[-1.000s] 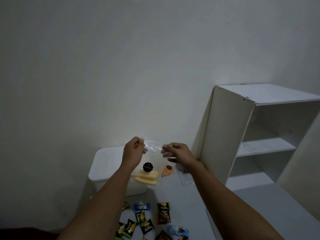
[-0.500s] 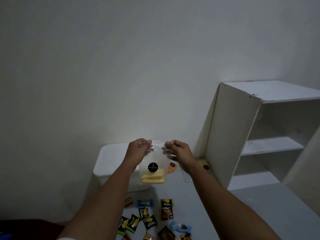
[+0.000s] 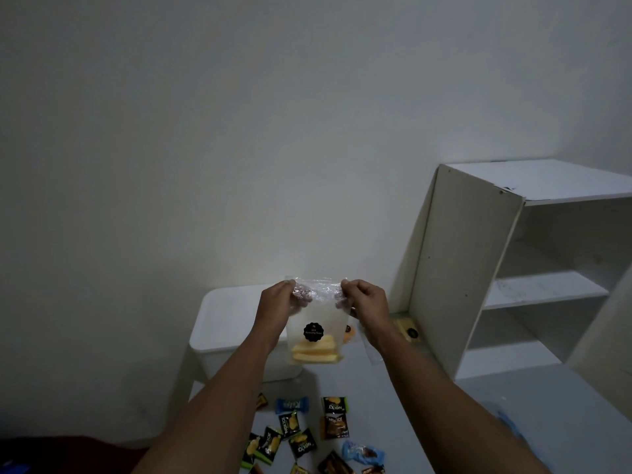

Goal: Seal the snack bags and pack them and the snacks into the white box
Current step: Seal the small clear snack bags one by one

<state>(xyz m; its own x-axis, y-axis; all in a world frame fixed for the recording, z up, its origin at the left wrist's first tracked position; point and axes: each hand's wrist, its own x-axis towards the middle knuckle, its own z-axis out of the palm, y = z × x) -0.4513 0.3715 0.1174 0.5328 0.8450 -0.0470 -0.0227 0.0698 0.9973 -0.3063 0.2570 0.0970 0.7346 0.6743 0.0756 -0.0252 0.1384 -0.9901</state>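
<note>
- The left hand (image 3: pixel 275 302) and right hand (image 3: pixel 367 301) each pinch a top corner of the clear snack bag (image 3: pixel 316 331), held up in the air over the worktop (image 3: pixel 393 398).
- The bag hangs in front of the white box (image 3: pixel 222 330) at the worktop's far left corner, hiding part of it.
- A white shelf unit (image 3: pixel 506 268) stands on the far right.
- Another snack bag (image 3: pixel 407 328) lies beside the shelf unit, dim.
- Wrapped snacks (image 3: pixel 301 432) lie scattered at the near edge, partly cut off.
</note>
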